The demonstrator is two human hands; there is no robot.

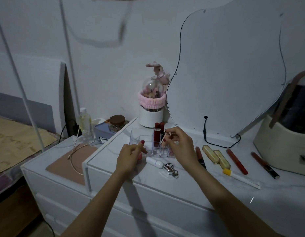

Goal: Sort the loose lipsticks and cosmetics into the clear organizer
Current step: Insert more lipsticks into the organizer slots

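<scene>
The clear organizer [138, 135] stands on the white dresser top, with dark red lipsticks [158, 132] upright in its back cells. My right hand [180, 142] hovers over the organizer's right side, fingers closed on a small pink lipstick [164, 141] tilted above a cell. My left hand [131, 154] rests against the organizer's front left edge, fingers curled. Loose items lie to the right: two gold lipstick cases [216, 155], a red tube [236, 161], a dark red tube [265, 165], a dark pen-like stick [200, 156] and a white stick with a yellow cap [240, 178].
A white roll-on bottle [154, 161] and a metal eyelash curler [170, 169] lie in front of the organizer. A white brush holder with a pink band [150, 115], a mirror [225, 74] and a cream bag [283, 147] stand behind. A lower side cabinet [62, 161] is to the left.
</scene>
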